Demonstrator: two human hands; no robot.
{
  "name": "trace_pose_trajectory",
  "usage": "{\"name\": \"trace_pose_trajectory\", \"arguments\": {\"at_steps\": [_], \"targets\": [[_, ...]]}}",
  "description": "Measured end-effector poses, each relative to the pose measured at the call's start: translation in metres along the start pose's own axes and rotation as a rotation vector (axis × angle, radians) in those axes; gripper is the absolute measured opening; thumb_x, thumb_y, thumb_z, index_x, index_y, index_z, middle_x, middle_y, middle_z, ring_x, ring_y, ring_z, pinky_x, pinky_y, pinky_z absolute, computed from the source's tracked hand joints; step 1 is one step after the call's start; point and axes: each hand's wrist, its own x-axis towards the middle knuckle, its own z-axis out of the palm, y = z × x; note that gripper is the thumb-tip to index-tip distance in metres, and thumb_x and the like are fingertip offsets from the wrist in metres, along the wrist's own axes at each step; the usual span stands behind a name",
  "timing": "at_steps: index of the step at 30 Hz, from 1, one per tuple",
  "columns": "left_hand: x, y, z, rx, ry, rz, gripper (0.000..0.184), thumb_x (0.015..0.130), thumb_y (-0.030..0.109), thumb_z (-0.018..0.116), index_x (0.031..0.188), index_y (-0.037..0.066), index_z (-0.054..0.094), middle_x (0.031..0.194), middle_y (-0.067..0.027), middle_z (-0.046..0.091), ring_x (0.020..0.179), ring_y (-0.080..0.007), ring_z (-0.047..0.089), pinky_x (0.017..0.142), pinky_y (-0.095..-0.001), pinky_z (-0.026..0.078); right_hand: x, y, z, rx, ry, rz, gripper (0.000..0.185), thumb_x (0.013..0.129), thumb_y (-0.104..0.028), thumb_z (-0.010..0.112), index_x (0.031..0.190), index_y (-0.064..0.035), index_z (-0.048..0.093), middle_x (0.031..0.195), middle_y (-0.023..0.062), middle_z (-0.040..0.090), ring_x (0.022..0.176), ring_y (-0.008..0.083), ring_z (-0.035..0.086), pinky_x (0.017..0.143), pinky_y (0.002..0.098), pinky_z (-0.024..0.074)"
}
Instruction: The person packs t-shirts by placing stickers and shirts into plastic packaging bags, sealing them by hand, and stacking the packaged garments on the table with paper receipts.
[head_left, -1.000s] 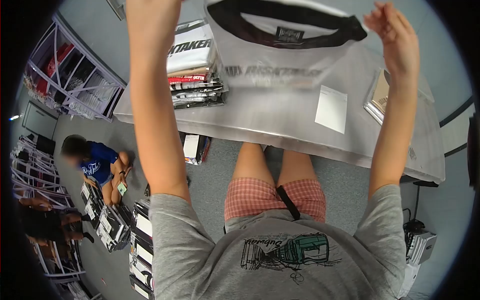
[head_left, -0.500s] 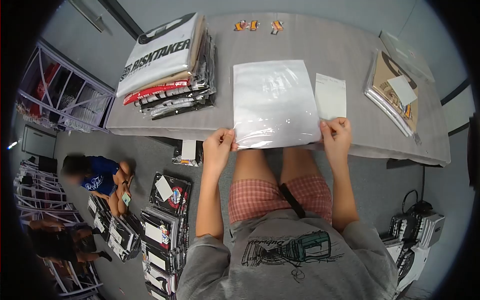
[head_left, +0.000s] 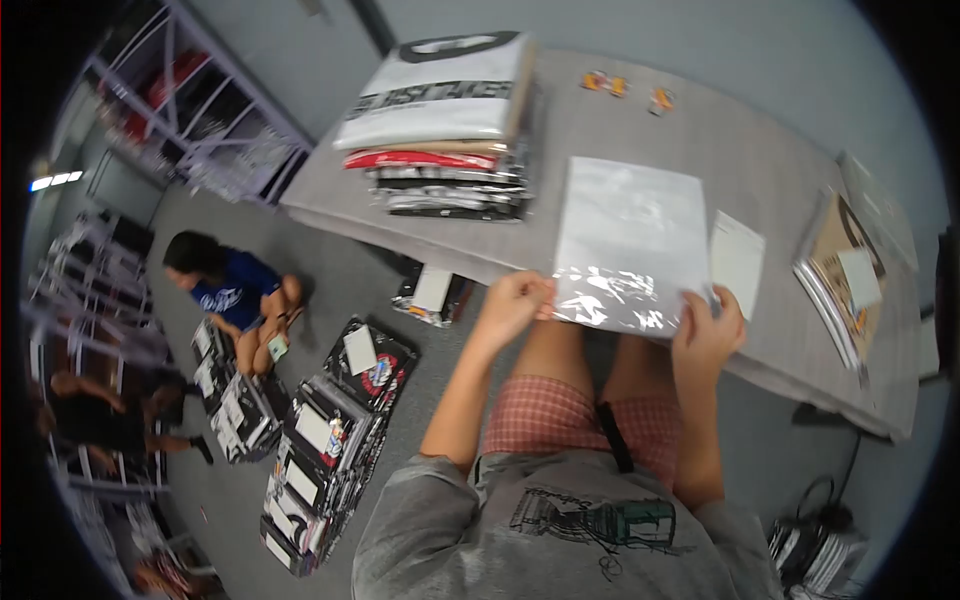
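Note:
A white folded shirt in a shiny clear plastic bag [head_left: 632, 225] lies on the table, its near end reaching the front edge. My left hand [head_left: 515, 305] pinches the bag at its near left corner. At the near right corner, the curled fingers of my right hand [head_left: 708, 330] grip the bag's edge. Beside the bag, close above my right hand, is a white card [head_left: 737, 262]. To the left stands a tall stack of bagged folded shirts [head_left: 440, 125], with a white printed one on top.
Small colourful stickers [head_left: 605, 84] lie at the table's [head_left: 700, 125] back. A bagged tan shirt [head_left: 840, 265] with a card rests at the right end. Packed shirts [head_left: 310, 460] cover part of the floor at left, near a seated person in blue [head_left: 235, 290]. Shelves [head_left: 215, 110] stand behind.
The view has turned, so the table and stacks appear shifted right and tilted. Both hands stay at the bag's near corners; my right hand's fingers have shifted slightly.

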Motion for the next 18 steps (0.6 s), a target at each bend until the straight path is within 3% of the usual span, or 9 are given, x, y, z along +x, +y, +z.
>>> {"name": "trace_pose_trajectory", "arguments": {"at_steps": [2,5,7,8,10,13,14,18], "targets": [[-0.001,0.006,0.001,0.013,-0.011,-0.023,0.017,0.084,0.011,0.053,0.079,-0.004,0.057,0.066,-0.0068,0.058,0.059,-0.0105,0.057,0.053,-0.0218,0.048,-0.005,0.011,0.008,0.048,0.008,-0.059,0.027,0.069,-0.007,0.06,0.095,-0.0114,0.061,0.104,0.0138,0.047,0.097,0.0318,0.045,0.083,0.0413,0.0352],[-0.003,0.006,0.003,-0.056,0.005,-0.029,0.018,0.084,0.014,0.054,0.079,-0.004,0.057,0.066,-0.0068,0.058,0.059,-0.0102,0.057,0.053,-0.0217,0.048,-0.005,0.021,0.011,0.256,-0.075,0.039,0.031,0.073,-0.008,0.059,0.104,-0.0091,0.058,0.102,0.0143,0.048,0.09,0.0294,0.047,0.077,0.0369,0.0383],[-0.004,-0.001,0.001,-0.035,0.003,0.036,0.018,0.085,0.014,0.054,0.081,-0.003,0.058,0.068,-0.0056,0.058,0.06,-0.0099,0.057,0.055,-0.0221,0.048,0.001,0.021,0.005,0.476,-0.092,0.275,0.039,0.078,-0.012,0.06,0.115,-0.0043,0.05,0.098,0.0104,0.048,0.082,0.0195,0.047,0.069,0.0288,0.0397],[-0.005,-0.004,0.0,-0.009,-0.021,0.094,0.017,0.086,0.014,0.053,0.082,-0.002,0.058,0.07,-0.0044,0.058,0.061,-0.0095,0.057,0.056,-0.0225,0.048,-0.001,0.028,0.007,0.495,-0.095,0.255,0.039,0.078,-0.012,0.06,0.115,-0.0043,0.05,0.098,0.0104,0.048,0.082,0.0195,0.047,0.069,0.0288,0.0397],[-0.01,-0.004,0.001,-0.086,-0.021,0.127,0.018,0.085,0.015,0.054,0.082,-0.002,0.058,0.068,-0.0035,0.058,0.061,-0.0082,0.056,0.058,-0.0218,0.047,-0.005,0.047,0.013,0.703,-0.244,0.496,0.049,0.08,-0.017,0.061,0.122,0.0002,0.042,0.085,0.0032,0.047,0.071,0.0096,0.043,0.063,0.0222,0.0378],[-0.015,-0.007,0.004,-0.093,0.013,0.198,0.017,0.085,0.015,0.054,0.082,-0.002,0.058,0.066,-0.0034,0.059,0.06,-0.0076,0.056,0.057,-0.0211,0.047,0.001,0.054,0.006,0.807,-0.36,0.638,0.05,0.08,-0.017,0.062,0.121,0.0034,0.042,0.073,-0.0023,0.044,0.062,0.005,0.038,0.056,0.0194,0.0354],[-0.017,-0.005,0.006,-0.114,0.024,0.223,0.018,0.085,0.015,0.054,0.081,-0.002,0.058,0.065,-0.0034,0.059,0.061,-0.0077,0.057,0.058,-0.0212,0.047,0.003,0.054,0.005,0.832,-0.336,0.624,0.042,0.08,-0.016,0.061,0.113,0.0064,0.047,0.066,-0.0048,0.043,0.056,0.0043,0.036,0.051,0.0184,0.0321],[-0.022,-0.004,0.007,-0.046,0.039,0.252,0.021,0.087,0.018,0.053,0.08,-0.001,0.056,0.069,-0.0037,0.059,0.065,-0.0086,0.057,0.06,-0.0219,0.047,0.001,0.077,0.005,0.83,-0.409,0.619,0.027,0.08,-0.015,0.061,0.097,0.0046,0.053,0.066,-0.0051,0.043,0.057,0.0034,0.035,0.049,0.017,0.0283]]}}
